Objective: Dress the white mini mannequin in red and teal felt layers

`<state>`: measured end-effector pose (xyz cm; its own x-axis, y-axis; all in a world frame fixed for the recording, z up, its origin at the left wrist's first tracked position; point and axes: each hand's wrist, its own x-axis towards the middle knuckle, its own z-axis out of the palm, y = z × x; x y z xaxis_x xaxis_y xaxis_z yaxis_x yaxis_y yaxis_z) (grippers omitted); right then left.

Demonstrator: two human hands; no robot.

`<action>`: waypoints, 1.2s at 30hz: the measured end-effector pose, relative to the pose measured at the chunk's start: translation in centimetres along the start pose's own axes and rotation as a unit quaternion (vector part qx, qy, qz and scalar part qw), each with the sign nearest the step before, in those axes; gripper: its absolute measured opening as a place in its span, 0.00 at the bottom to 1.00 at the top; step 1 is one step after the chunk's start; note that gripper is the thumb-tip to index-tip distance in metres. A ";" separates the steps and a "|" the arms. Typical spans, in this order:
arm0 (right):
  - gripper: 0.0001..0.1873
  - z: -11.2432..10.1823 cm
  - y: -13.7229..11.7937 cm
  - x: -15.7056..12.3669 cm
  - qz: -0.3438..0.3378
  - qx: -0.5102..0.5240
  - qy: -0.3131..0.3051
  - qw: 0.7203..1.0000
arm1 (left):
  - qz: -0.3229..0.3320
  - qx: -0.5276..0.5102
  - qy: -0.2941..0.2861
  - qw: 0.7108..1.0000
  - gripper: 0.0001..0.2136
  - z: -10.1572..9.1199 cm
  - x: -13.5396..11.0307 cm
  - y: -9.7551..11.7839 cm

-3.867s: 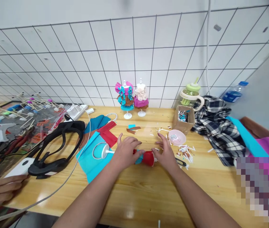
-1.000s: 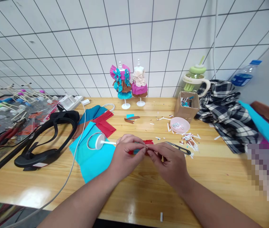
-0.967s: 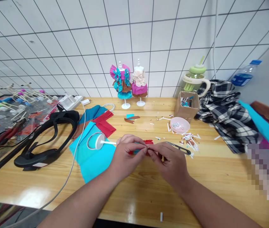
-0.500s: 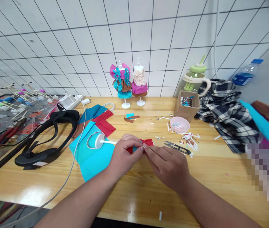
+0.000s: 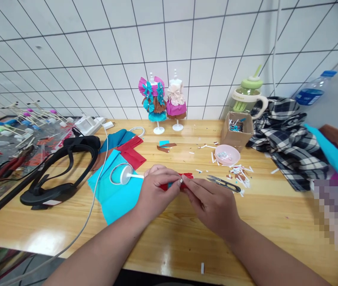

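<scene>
I have the left hand (image 5: 158,188) and right hand (image 5: 216,202) together over the bench (image 5: 170,238). The left thumb and forefinger are closed on a small pale piece (image 5: 181,180); the right fingertips meet it, though I cannot tell whether they pinch too. Just behind them a dress form (image 5: 125,174) seems to lie on its side, round base left on turquoise cloth (image 5: 118,204), red dressing (image 5: 188,175) showing beyond the fingers. I judge the form light and stiff, best taken by its bare stem; the dressing looks soft and easily crushed, the pale piece easy to drop. I count two upright dress forms (image 5: 158,99) (image 5: 176,99) at the far side and, to the right, one pair of snips (image 5: 226,184), one pink bowl (image 5: 227,162), one cardboard box (image 5: 234,139) and one bottle (image 5: 310,95); the white strips (image 5: 245,182) are too jumbled to count
</scene>
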<state>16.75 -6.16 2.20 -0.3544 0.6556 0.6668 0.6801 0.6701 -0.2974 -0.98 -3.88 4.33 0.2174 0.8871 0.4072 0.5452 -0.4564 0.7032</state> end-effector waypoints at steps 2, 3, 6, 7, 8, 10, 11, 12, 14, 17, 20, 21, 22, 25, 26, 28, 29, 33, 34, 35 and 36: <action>0.16 0.1 0.1 0.0 0.018 0.015 -0.008 1.000 | -0.005 -0.007 -0.002 1.000 0.06 0.0 -0.1 0.0; 0.16 0.1 0.2 0.0 0.024 0.020 -0.009 0.999 | -0.006 -0.012 -0.005 1.000 0.06 0.0 -0.1 0.0; 0.15 0.1 0.2 0.1 0.033 0.032 -0.006 0.999 | -0.007 -0.021 -0.016 1.000 0.06 -0.1 -0.1 -0.1; 0.15 0.1 0.2 0.1 0.035 0.034 -0.005 0.999 | -0.007 -0.021 -0.019 1.000 0.06 -0.1 -0.1 -0.1; 0.15 0.1 0.2 0.1 0.036 0.034 -0.006 0.999 | -0.008 -0.022 -0.021 1.000 0.06 -0.1 -0.1 -0.1; 0.15 0.1 0.2 0.2 0.042 0.033 -0.010 0.999 | -0.010 -0.022 -0.025 0.999 0.06 -0.1 0.0 0.0; 0.15 0.0 0.2 0.2 0.045 0.033 -0.012 0.998 | -0.010 -0.021 -0.026 0.999 0.06 -0.1 0.0 0.0; 0.15 0.0 0.2 0.2 0.048 0.034 -0.013 0.998 | -0.010 -0.021 -0.026 0.999 0.06 -0.1 0.0 0.0; 0.14 0.1 0.2 0.2 0.052 0.041 -0.010 0.998 | -0.008 -0.016 -0.027 0.999 0.05 -0.1 0.0 0.1; 0.13 0.1 0.2 0.2 0.050 0.045 -0.007 0.998 | -0.004 -0.005 -0.027 1.000 0.05 -0.1 0.0 0.1; 0.13 0.0 0.3 0.1 0.030 0.018 -0.007 0.999 | -0.002 0.000 -0.026 1.000 0.05 0.0 0.0 0.1; 0.13 0.0 0.3 0.1 0.016 0.003 -0.007 1.000 | -0.002 0.000 -0.025 1.000 0.05 0.0 0.0 0.1; 0.13 -0.1 0.3 0.0 -0.001 -0.013 -0.007 1.000 | -0.002 0.001 -0.023 1.000 0.05 0.0 0.0 0.1; 0.14 -0.2 0.2 0.1 -0.046 -0.054 -0.009 0.997 | 0.001 0.003 -0.014 1.000 0.05 0.0 0.1 0.3; 0.14 -0.2 0.1 0.1 -0.053 -0.058 -0.010 0.997 | 0.003 0.004 -0.011 1.000 0.05 0.0 0.1 0.3; 0.15 -0.3 0.0 0.1 -0.051 -0.057 -0.012 0.997 | 0.007 0.005 -0.009 1.000 0.06 0.0 0.1 0.3; 0.15 -0.3 0.0 0.1 -0.045 -0.054 -0.012 0.997 | 0.008 0.006 -0.009 1.000 0.06 0.0 0.1 0.3; 0.13 -0.3 -0.1 0.1 -0.026 -0.045 -0.001 0.999 | 0.011 0.011 -0.012 1.000 0.06 0.1 0.0 0.2; 0.12 -0.3 -0.1 0.1 -0.020 -0.042 0.002 0.999 | 0.011 0.014 -0.015 1.000 0.06 0.1 0.0 0.2; 0.12 -0.3 -0.1 0.1 -0.013 -0.038 0.003 0.999 | 0.010 0.018 -0.018 1.000 0.06 0.1 0.0 0.2; 0.12 -0.3 -0.1 0.1 -0.003 -0.033 0.005 0.999 | 0.009 0.022 -0.020 1.000 0.06 0.2 0.0 0.2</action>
<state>16.83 -6.24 2.48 -0.3526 0.6481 0.6750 0.7185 0.6496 -0.2484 -0.74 -3.99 4.38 0.2598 0.8809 0.3957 0.5753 -0.4702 0.6693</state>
